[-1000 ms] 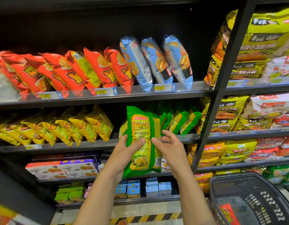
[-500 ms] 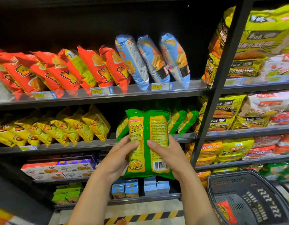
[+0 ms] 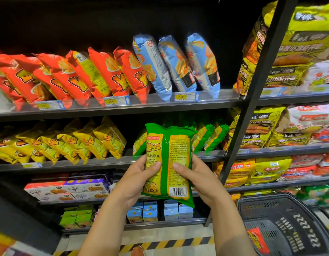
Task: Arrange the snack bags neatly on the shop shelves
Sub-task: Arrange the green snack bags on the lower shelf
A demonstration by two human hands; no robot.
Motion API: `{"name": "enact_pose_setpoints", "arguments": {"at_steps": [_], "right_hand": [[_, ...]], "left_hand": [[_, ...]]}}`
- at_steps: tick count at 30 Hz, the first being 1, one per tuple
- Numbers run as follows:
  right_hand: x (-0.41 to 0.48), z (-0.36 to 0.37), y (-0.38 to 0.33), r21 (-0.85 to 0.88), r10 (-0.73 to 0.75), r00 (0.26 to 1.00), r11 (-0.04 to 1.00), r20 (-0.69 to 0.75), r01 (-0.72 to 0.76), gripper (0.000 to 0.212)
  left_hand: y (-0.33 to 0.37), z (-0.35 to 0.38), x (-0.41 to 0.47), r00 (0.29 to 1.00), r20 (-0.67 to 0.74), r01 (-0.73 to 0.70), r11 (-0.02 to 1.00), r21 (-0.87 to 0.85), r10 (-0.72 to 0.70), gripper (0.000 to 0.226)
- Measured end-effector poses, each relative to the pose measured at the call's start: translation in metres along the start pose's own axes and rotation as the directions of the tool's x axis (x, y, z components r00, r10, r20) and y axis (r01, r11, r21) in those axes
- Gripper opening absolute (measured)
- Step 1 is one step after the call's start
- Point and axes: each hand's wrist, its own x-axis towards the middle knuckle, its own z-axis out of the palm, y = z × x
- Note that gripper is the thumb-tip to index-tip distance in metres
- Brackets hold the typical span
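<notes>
- I see the left hand (image 3: 139,174) gripping the green snack bag (image 3: 171,156) at its left edge, thumb on the near face and the other fingers curled behind.
- The right hand (image 3: 195,176) grips the right edge in the same way (its fingers are mostly hidden behind the bag).
- The bag's long axis is nearly upright, top seam upward. Its back side, with the barcode low, is turned toward me.
- It is held in the air just in front of the middle shelf (image 3: 104,162), before the row of green bags (image 3: 209,133) leaning there.
- Yellow bags (image 3: 86,141) lean further left on this shelf; a black basket (image 3: 281,215) is at lower right.
</notes>
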Motion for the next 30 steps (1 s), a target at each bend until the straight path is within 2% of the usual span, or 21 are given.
{"name": "enact_pose_setpoints", "arguments": {"at_steps": [3, 6, 10, 12, 16, 21, 24, 26, 30], "right_hand": [[0.008, 0.001, 0.004, -0.002, 0.003, 1.000, 1.000, -0.005, -0.003, 0.067], [0.019, 0.003, 0.007, 0.017, 0.025, 0.998, 1.000, -0.056, -0.025, 0.058], [0.037, 0.001, 0.009, -0.028, 0.026, 0.978, 0.999, -0.205, -0.032, 0.043], [0.047, 0.000, 0.012, -0.068, 0.007, 0.957, 0.997, -0.289, -0.028, 0.041], [0.065, 0.000, 0.017, -0.142, -0.018, 0.913, 0.989, -0.408, -0.044, 0.044], [0.087, 0.006, 0.023, -0.215, -0.033, 0.894, 0.974, -0.447, -0.071, 0.046], [0.099, 0.009, 0.025, -0.227, -0.030, 0.889, 0.970, -0.457, -0.084, 0.045], [0.107, 0.009, 0.027, -0.239, -0.026, 0.886, 0.966, -0.462, -0.096, 0.047], [0.121, 0.006, 0.032, -0.261, -0.015, 0.878, 0.957, -0.479, -0.126, 0.059]], "left_hand": [[-0.001, -0.006, 0.005, 1.000, 0.005, 0.008, 1.000, 0.014, -0.008, 0.047], [-0.002, -0.016, 0.014, 1.000, -0.001, 0.023, 0.998, 0.056, -0.023, 0.048], [-0.002, -0.039, 0.033, 0.996, -0.091, 0.017, 0.984, 0.177, -0.001, 0.070], [-0.004, -0.049, 0.048, 0.987, -0.160, 0.014, 0.960, 0.279, 0.032, 0.071], [-0.014, -0.069, 0.097, 0.918, -0.368, 0.067, 0.858, 0.509, 0.146, 0.081], [-0.024, -0.082, 0.166, 0.876, -0.401, 0.127, 0.672, 0.730, 0.270, 0.098], [-0.029, -0.083, 0.196, 0.871, -0.400, 0.181, 0.570, 0.801, 0.286, 0.102], [-0.035, -0.086, 0.214, 0.872, -0.404, 0.222, 0.511, 0.830, 0.277, 0.095], [-0.048, -0.092, 0.235, 0.879, -0.412, 0.281, 0.435, 0.855, 0.242, 0.065]]}}
